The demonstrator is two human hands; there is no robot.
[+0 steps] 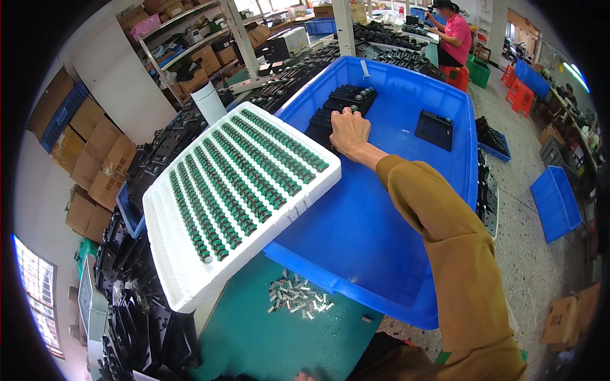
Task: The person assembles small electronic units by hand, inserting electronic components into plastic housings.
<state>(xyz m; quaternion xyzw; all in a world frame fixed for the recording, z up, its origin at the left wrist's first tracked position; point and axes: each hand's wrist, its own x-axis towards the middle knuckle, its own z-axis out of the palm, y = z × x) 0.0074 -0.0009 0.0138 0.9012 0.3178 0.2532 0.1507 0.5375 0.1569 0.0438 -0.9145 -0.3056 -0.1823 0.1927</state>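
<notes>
My right hand [351, 132], in a brown sleeve, reaches into a large blue plastic bin [394, 254]. Its fingers are curled down at a row of black plastic parts [349, 96] lined up along the bin's left side. They close on one black part, whose grasped portion is mostly hidden by the hand. Another flat black part [434, 129] lies apart, on the right of the bin floor. Of my left hand [305, 377], only blurred fingertips show at the lower edge, near the green table mat; their grip cannot be made out.
A white foam tray [279, 230] with rows of small green-and-black parts rests tilted over the bin's left edge. Small metallic pieces [295, 295] lie scattered on the green mat [254, 336]. Black parts crowd the bench behind. A person in pink [454, 32] sits far right.
</notes>
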